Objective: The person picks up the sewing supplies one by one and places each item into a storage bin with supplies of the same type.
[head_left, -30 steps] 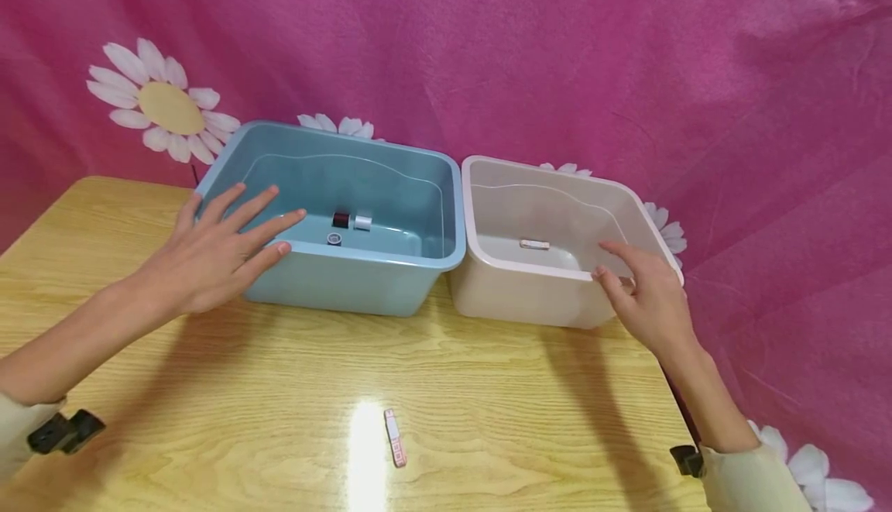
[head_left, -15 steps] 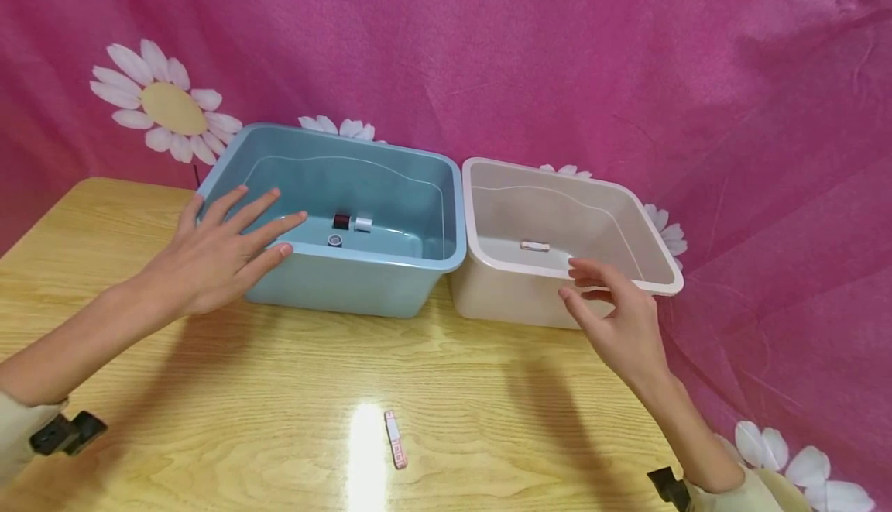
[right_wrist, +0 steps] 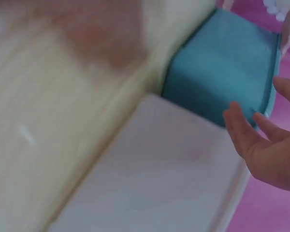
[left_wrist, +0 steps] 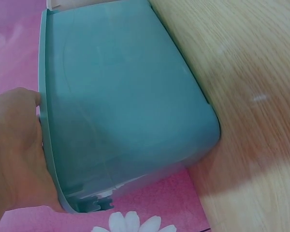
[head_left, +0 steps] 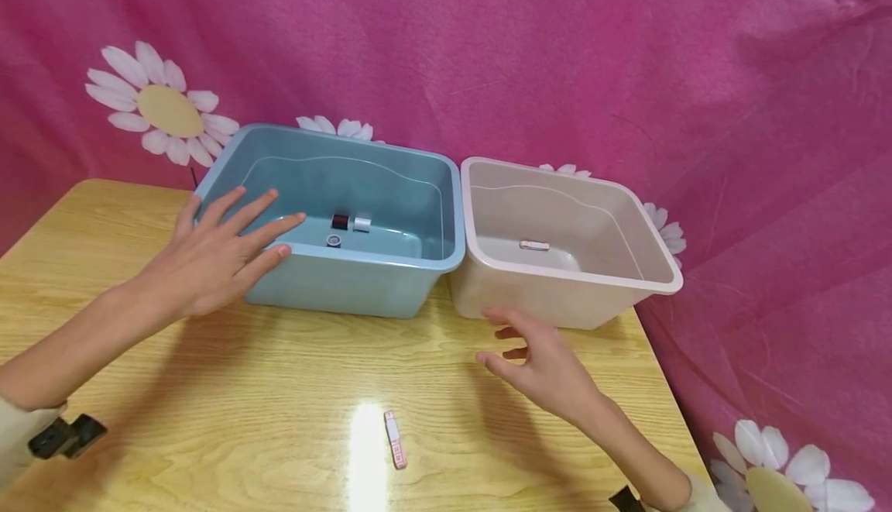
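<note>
My left hand (head_left: 216, 252) lies with spread, straight fingers over the front left rim of a blue plastic bin (head_left: 334, 283). Inside that bin are a dark red thread spool (head_left: 340, 221), a white thread spool (head_left: 361, 224) and a greyish spool (head_left: 334, 241) seen end-on. My right hand (head_left: 547, 361) hangs above the table in front of a beige bin (head_left: 557, 295), fingers loosely bent and nothing held. To its lower left, a slim pink-and-white strip (head_left: 395, 440), perhaps a folded tape measure, lies on the table. A similar small strip (head_left: 534, 245) lies inside the beige bin.
Both bins stand side by side at the back of the wooden table (head_left: 293, 388). Behind them hangs a pink cloth (head_left: 523, 55) printed with white daisies. The table's right edge runs close by the beige bin.
My right hand has moved from over the beige bin's right front rim leftward and toward me, above the table. My left hand stays at the blue bin's rim.
</note>
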The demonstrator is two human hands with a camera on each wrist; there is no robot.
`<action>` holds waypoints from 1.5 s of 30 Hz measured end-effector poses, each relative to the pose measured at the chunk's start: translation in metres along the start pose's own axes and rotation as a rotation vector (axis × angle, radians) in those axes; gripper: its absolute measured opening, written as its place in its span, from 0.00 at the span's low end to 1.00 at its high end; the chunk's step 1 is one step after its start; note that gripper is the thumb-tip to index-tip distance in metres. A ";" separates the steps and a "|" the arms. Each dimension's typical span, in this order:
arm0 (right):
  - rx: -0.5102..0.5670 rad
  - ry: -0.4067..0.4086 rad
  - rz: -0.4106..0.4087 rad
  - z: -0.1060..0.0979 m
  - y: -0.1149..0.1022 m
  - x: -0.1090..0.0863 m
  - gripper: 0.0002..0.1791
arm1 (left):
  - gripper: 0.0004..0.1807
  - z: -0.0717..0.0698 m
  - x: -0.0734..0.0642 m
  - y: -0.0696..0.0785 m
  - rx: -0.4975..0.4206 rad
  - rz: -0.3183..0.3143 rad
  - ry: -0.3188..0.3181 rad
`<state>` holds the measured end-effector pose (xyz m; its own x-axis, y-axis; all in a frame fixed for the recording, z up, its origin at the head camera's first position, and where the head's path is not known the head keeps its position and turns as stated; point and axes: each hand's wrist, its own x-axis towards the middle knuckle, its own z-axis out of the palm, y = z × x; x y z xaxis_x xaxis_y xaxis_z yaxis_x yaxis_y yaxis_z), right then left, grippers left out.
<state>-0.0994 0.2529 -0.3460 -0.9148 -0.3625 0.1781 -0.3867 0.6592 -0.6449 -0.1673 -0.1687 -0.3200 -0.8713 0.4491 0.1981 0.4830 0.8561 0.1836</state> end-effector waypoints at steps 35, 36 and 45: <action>-0.010 -0.476 0.027 0.106 -0.016 -0.002 0.31 | 0.30 0.000 -0.001 0.000 0.014 -0.011 -0.013; -0.013 -0.484 0.026 0.107 -0.018 -0.001 0.31 | 0.30 0.000 -0.001 0.000 0.013 -0.011 -0.014; -0.092 -0.550 0.045 0.114 -0.025 0.005 0.31 | 0.30 0.000 -0.001 0.001 0.011 -0.013 -0.022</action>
<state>-0.0811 0.1591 -0.4137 -0.7446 -0.6069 -0.2780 -0.3799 0.7277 -0.5711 -0.1660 -0.1686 -0.3197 -0.8794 0.4430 0.1746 0.4704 0.8649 0.1750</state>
